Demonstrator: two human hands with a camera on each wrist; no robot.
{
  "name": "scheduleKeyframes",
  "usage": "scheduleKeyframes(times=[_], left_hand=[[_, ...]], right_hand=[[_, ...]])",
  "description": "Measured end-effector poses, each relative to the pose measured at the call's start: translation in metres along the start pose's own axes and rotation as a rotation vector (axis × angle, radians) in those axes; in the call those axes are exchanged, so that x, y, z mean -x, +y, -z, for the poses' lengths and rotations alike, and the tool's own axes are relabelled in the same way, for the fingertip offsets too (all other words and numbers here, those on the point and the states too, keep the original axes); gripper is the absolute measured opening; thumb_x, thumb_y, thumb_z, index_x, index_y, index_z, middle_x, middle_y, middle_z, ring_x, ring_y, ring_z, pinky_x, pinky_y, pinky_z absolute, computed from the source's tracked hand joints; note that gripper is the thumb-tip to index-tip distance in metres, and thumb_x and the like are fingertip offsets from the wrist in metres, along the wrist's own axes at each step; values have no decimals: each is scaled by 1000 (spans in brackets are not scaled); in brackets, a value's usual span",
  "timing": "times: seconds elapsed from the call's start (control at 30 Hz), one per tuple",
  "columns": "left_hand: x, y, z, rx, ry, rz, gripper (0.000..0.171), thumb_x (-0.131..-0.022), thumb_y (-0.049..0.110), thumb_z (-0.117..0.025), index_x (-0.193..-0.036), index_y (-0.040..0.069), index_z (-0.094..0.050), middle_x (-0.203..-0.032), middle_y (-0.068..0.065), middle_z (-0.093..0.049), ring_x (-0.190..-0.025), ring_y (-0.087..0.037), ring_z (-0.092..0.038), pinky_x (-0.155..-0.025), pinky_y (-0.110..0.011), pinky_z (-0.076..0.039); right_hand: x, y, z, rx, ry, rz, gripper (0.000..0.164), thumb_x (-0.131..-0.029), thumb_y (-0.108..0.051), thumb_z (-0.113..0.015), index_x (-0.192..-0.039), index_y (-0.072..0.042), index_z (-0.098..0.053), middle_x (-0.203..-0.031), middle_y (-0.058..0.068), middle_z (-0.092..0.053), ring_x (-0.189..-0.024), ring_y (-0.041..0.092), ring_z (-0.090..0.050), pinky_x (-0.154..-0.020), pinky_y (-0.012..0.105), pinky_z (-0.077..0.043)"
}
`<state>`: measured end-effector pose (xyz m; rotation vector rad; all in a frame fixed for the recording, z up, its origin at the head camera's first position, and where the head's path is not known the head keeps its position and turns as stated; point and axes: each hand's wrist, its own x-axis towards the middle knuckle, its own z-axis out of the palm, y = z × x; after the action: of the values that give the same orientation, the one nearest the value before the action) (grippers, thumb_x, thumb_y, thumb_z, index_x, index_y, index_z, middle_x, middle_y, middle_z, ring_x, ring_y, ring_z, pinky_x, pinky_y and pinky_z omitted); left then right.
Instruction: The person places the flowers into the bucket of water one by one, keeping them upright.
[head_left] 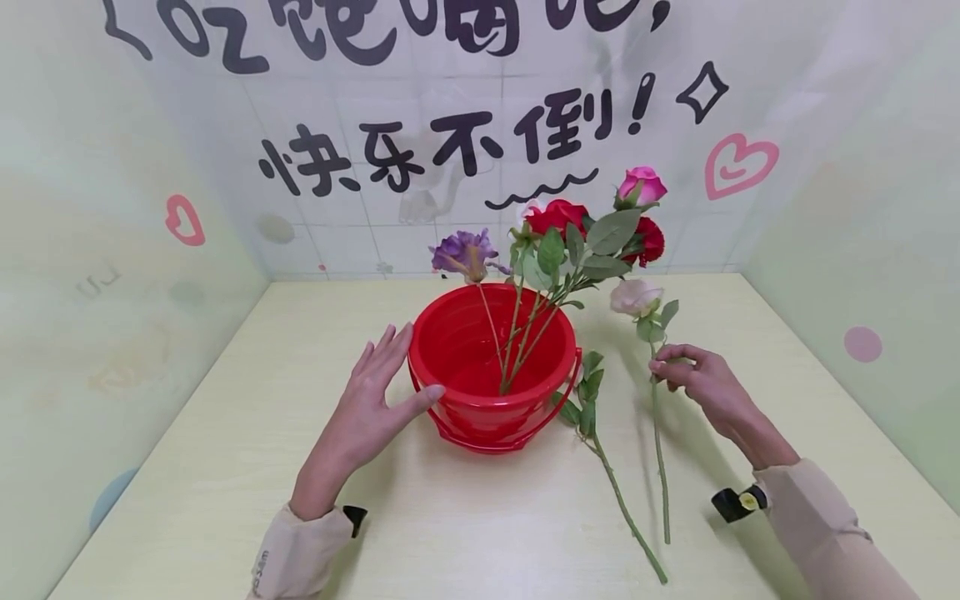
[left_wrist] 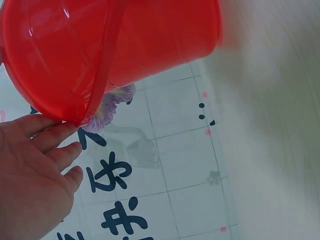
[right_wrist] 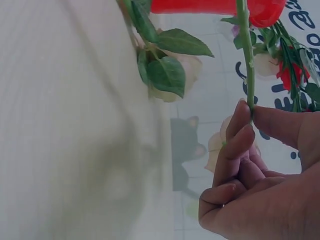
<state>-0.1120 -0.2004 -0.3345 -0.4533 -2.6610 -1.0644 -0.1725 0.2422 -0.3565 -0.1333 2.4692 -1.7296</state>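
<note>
A red bucket (head_left: 480,421) stands on the table, its handle lowered at the front. My left hand (head_left: 367,412) rests against its left rim with fingers extended and thumb spread; the left wrist view has the fingertips (left_wrist: 72,129) at the rim. Between thumb and fingers, my right hand (head_left: 708,385) pinches the green stem (right_wrist: 246,50) of a pale pink rose (head_left: 636,297), held bloom up to the bucket's right. Inside the bucket lean a purple flower (head_left: 463,252), a red rose (head_left: 558,218), a bright pink rose (head_left: 641,185) and a dark red flower (head_left: 651,240).
Another leafy flower stem (head_left: 617,492) lies on the table right of the bucket; its pale bloom (right_wrist: 192,67) shows behind leaves in the right wrist view. Printed sheets with black lettering (head_left: 465,142) enclose the pale table (head_left: 225,467) at the back and sides.
</note>
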Motion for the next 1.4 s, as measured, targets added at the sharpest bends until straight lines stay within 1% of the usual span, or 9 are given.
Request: scheduleKeyframes(times=[0.17,0.27,0.4,0.5,0.67,0.83,0.97,1.23,1.4], left_hand=[[0,-1,0,3,2,-1,87,-95,50,-71,-164,15,-31,-167,-7,-31,-158,-26,-12,-126,-55,-7],[0,-1,0,0,2,-5,87,-95,50,-71,-164,14,-32,-167,-7,-31,-158,-26,-12,-126,-55,-6],[0,-1,1,-5,0,-5,88,-95,50,-71,-164,14,-31,-168,-7,-31,-158,-25,-12,-126,-54,-6],[0,0,1,-6,-2,-1,88,-95,50,-71,-164,14,-31,-168,-6,-30,-158,-25,-12,-126,-54,-6],[0,1,1,-4,-3,2,88,-94,51,-71,-164,14,-31,-168,-6,-30,-158,-25,-12,-126,-54,-6],[-1,1,1,-7,-3,6,89,-94,51,-71,-164,14,-31,-168,-5,-30,-158,-26,-12,-126,-55,-7],[-2,1,1,-7,-3,10,89,-94,52,-71,-164,15,-31,-168,-5,-30,-158,-26,-13,-126,-55,-8],[-1,0,1,-5,-1,7,89,-94,51,-72,-164,15,-31,-168,-5,-30,-158,-26,-12,-126,-55,-7],[0,0,0,-1,1,7,89,-94,50,-72,-164,14,-31,-168,-5,-30,-158,-26,-12,-126,-55,-7]], right_hand=[[1,-5,8,-62,62,34,11,-104,-21,-64,-107,-11,-63,-82,-14,-70,-79,11,-57,-71,31,-38],[-1,-8,13,-102,102,55,1,-104,-18,-64,-104,-17,-64,-80,-15,-70,-75,8,-55,-67,27,-37],[-2,-12,19,-163,145,68,7,-103,-15,-65,-101,-21,-64,-78,-14,-70,-74,7,-54,-66,25,-35],[-2,-18,22,-253,168,90,8,-102,-13,-67,-99,-20,-65,-78,-13,-72,-72,6,-55,-65,23,-35],[-1,-33,30,-417,197,156,14,-100,-6,-67,-95,-19,-68,-75,-9,-73,-67,5,-57,-62,21,-34],[-1,-52,40,-535,218,216,13,-99,-2,-69,-95,-15,-69,-74,-5,-74,-65,6,-59,-61,18,-37],[-1,-67,43,-616,216,260,12,-97,2,-69,-96,-10,-69,-75,-2,-73,-65,9,-60,-58,17,-40],[-4,-93,33,-721,199,334,11,-96,7,-68,-97,-4,-67,-76,4,-71,-65,12,-60,-57,19,-38],[-6,-109,21,-746,182,390,10,-96,7,-68,-97,-2,-65,-77,5,-71,-64,14,-58,-57,20,-36]])
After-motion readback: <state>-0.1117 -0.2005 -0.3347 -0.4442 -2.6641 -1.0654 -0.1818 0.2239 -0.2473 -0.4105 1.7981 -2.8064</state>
